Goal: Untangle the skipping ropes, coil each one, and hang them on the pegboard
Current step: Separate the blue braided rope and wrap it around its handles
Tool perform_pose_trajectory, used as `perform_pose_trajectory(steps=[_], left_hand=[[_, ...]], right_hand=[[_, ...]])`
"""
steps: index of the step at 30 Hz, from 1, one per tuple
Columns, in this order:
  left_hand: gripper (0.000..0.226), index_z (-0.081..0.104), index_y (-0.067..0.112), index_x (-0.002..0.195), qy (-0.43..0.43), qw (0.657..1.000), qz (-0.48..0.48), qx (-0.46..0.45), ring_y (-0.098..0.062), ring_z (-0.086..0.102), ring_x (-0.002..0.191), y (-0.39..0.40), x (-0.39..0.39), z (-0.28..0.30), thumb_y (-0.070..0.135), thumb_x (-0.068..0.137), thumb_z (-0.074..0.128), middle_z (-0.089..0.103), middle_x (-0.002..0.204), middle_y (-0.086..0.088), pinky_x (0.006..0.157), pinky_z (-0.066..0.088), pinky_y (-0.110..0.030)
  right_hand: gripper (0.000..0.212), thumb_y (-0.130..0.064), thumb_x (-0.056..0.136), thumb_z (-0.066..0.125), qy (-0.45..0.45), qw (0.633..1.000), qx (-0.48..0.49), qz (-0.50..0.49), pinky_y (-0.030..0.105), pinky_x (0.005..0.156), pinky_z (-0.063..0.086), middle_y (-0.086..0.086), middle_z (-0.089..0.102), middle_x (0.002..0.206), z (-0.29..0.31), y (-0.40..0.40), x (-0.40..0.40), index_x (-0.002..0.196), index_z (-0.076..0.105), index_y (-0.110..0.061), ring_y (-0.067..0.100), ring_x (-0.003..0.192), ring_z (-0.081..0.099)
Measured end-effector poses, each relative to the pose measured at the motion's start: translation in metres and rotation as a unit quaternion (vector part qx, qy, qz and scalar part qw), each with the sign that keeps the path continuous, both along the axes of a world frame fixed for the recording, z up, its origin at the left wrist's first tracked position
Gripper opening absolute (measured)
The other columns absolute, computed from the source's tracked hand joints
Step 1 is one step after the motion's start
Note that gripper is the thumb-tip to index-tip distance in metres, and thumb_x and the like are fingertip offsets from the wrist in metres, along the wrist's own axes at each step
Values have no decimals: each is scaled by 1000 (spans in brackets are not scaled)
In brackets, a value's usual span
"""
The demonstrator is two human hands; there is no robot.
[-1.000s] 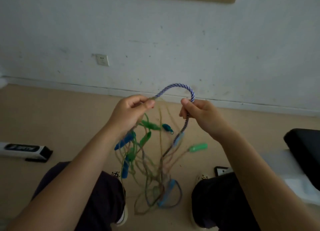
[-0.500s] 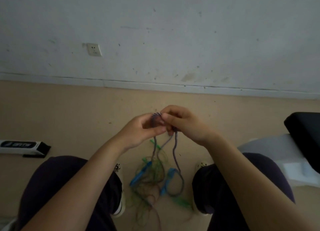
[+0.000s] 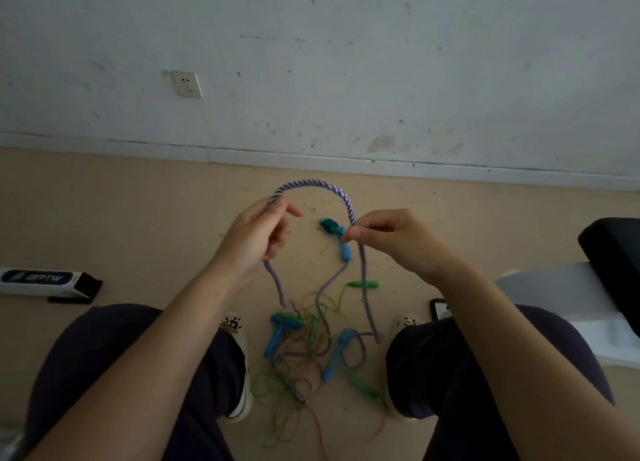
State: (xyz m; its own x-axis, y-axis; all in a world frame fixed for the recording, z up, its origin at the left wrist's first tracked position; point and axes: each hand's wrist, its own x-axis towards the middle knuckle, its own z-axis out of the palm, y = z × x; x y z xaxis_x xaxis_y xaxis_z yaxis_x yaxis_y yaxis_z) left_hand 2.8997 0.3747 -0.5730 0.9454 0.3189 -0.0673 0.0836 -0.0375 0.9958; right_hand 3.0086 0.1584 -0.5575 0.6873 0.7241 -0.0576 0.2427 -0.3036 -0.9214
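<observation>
Above a beige floor that met a scuffed white wall at 12 o'clock, the left hand and right hand each pinched the striped rope, arched between them. Its ends dropped into the tangle at 6 o'clock, between the knees. A socket sat on the wall at 11 o'clock, a box lay at 9 o'clock.

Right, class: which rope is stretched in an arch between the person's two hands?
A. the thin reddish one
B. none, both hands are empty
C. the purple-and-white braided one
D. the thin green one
C: the purple-and-white braided rope arches from the left hand to the right hand, each pinching it, while the thin green rope lies tangled on the floor.
</observation>
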Motion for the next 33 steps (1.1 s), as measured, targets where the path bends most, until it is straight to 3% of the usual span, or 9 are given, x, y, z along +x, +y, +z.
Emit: perform_pose_trajectory(steps=[3, 6, 11, 15, 21, 24, 28, 30, 33], left_hand=[[42, 66, 26, 117, 32, 993, -117, -15, -21, 70, 93, -19, 0, -5, 51, 97, 39, 74, 101, -1, 72, 53, -33], [50, 64, 16, 119, 77, 980, -181, -29, -26, 71, 94, -27, 1, -6, 51, 95, 39, 74, 93, -8, 90, 55, -41], [51, 66, 11, 81, 121, 970, -191, 86, -18, 53, 60, 0, 0, 1, 59, 87, 49, 55, 58, -1, 67, 47, -27], [55, 60, 16, 67, 117, 979, -148, 78, -14, 35, 46, 29, -4, 5, 70, 76, 65, 37, 49, 4, 63, 44, -28], [68, 56, 15, 64, 79, 991, -89, 60, -11, 31, 44, 43, -6, 3, 80, 55, 75, 34, 48, 6, 53, 35, -25], [66, 57, 18, 65, 89, 989, -71, 89, -13, 33, 49, 36, -6, 3, 82, 58, 71, 37, 51, 7, 54, 35, -26], [47, 63, 17, 69, 110, 977, -138, 120, -13, 32, 49, 5, -6, 1, 64, 73, 65, 39, 53, 5, 50, 28, -25], [37, 68, 22, 68, 104, 972, -175, 114, -13, 34, 51, -13, -5, -1, 57, 78, 65, 42, 54, 3, 50, 27, -25], [27, 72, 22, 78, 79, 975, -194, 79, -10, 39, 52, -21, -2, 0, 46, 86, 62, 50, 59, 2, 53, 29, -25]], right_hand=[[19, -26, 94, 63, 57, 996, 58, 32, 32, 69, 50, 2, 65, 75, -4, 14, -10, 96, 72, -9, 17, 70, 60], [18, -21, 99, 56, 114, 988, 108, 7, 33, 64, 51, 8, 63, 71, -3, 21, -14, 92, 68, -9, 22, 63, 59], [27, -24, 98, 55, 119, 984, 107, -79, 35, 68, 45, 3, 50, 67, 1, 13, 0, 74, 59, -12, 18, 62, 48], [19, -19, 84, 70, 121, 989, 81, -34, 27, 72, 51, 2, 58, 71, 4, 1, 11, 76, 59, -7, 12, 69, 56], [67, -65, 61, 80, 22, 994, 35, -103, 35, 68, 52, 7, 59, 66, -4, -4, 17, 71, 55, -4, 16, 66, 59], [73, -75, 58, 74, -67, 994, -26, -82, 33, 73, 52, 1, 64, 85, -12, -4, 19, 88, 59, -9, 12, 76, 61], [77, -57, 63, 76, -86, 995, -42, 31, 21, 102, 44, -8, 62, 125, -11, 6, 1, 130, 51, -29, 2, 118, 57], [70, -41, 69, 81, -32, 996, -32, 79, 18, 97, 47, -3, 70, 114, -13, 15, -11, 131, 53, -25, 4, 110, 64], [49, -24, 80, 79, 47, 992, -61, 95, 30, 79, 59, 7, 72, 86, -10, 26, -20, 123, 57, -15, 22, 79, 70]])
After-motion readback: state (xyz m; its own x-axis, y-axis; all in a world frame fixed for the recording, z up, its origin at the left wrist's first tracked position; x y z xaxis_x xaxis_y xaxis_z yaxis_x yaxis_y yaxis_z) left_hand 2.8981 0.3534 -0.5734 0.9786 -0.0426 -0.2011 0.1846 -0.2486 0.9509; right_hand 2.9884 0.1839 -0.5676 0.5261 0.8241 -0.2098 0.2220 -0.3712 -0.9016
